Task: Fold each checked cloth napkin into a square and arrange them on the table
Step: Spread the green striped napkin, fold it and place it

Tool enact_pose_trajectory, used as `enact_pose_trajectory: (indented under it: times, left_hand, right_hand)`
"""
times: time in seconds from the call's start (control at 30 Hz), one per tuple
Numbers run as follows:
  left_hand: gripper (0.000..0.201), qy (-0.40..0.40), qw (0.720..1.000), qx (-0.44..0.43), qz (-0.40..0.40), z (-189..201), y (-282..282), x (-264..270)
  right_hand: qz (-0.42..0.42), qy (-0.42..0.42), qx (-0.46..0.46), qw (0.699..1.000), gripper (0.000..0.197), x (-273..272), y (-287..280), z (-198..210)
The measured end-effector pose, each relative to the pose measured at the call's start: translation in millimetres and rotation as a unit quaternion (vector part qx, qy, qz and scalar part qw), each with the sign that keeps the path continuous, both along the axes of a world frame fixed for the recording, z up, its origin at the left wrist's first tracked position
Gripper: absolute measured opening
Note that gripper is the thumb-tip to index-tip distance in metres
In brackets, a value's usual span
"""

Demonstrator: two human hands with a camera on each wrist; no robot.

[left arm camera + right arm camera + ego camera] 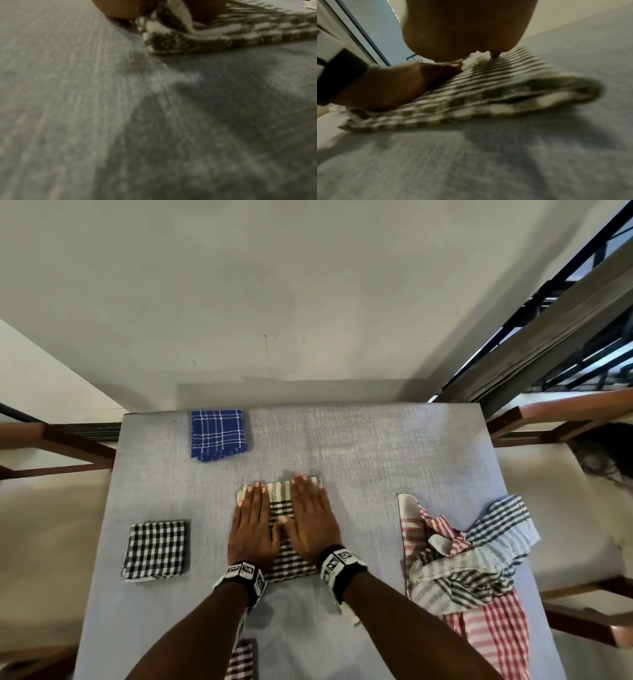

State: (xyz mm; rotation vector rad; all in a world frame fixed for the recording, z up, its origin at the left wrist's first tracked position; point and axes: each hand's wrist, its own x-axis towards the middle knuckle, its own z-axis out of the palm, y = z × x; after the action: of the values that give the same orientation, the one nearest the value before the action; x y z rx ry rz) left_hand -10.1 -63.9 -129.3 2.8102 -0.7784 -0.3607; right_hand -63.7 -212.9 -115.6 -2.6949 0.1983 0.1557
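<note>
Grey table cloth (376, 446) is spread beneath the green checked napkin (281, 505), whose long axis runs twelve to six, pressed equally by the flat, straight-fingered left hand (251, 522) and right hand (313, 517).

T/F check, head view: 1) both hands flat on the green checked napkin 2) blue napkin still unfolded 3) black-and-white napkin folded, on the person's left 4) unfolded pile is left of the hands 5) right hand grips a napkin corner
1) True: left hand and right hand press flat on the green-and-white checked cloth napkin.
2) False: the blue checked napkin is folded square.
3) True: the black-and-white checked napkin is folded.
4) False: the crumpled pile of red and grey-green checked napkins lies to the right.
5) False: its fingers are straight.
</note>
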Motion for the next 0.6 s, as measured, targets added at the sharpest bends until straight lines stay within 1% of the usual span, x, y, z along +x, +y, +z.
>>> enact_pose_trajectory:
  times: [0.07,0.17,0.23,0.33,0.4,0.53,0.6]
  left_hand:
    - [0.071,-0.003,1.0,0.007,-0.005,-2.4,2.3,-0.7]
    - [0.072,-0.007,1.0,0.016,-0.011,-5.4,4.0,1.1]
    - [0.069,-0.008,1.0,0.005,-0.008,-5.1,4.1,1.7]
    - [0.068,-0.004,1.0,-0.003,-0.01,-4.2,3.0,1.0]
    - [0.067,-0.003,1.0,-0.005,-0.006,-3.9,2.9,1.5]
    - [0.068,-0.007,1.0,-0.004,-0.002,-2.6,2.3,1.7]
    - [0.068,-0.004,1.0,0.002,0.001,-3.7,1.6,0.8]
  right_hand:
    - [0.046,0.02,0.028,0.998,0.071,6.7,21.6,0.6]
    - [0.051,0.024,-0.004,0.998,0.074,6.8,26.4,-9.1]
    - [0.039,0.014,-0.025,0.999,0.075,-0.7,12.9,-14.7]
    - [-0.011,0.002,-0.033,0.999,0.076,-11.3,-11.2,-16.7]
    - [-0.019,0.003,-0.037,0.999,0.075,-13.3,-18.4,-15.2]
    - [-0.051,0.01,-0.028,0.998,0.075,-11.5,-7.1,-9.6]
    - [-0.042,0.004,-0.01,0.999,0.073,-10.7,6.4,-6.1]
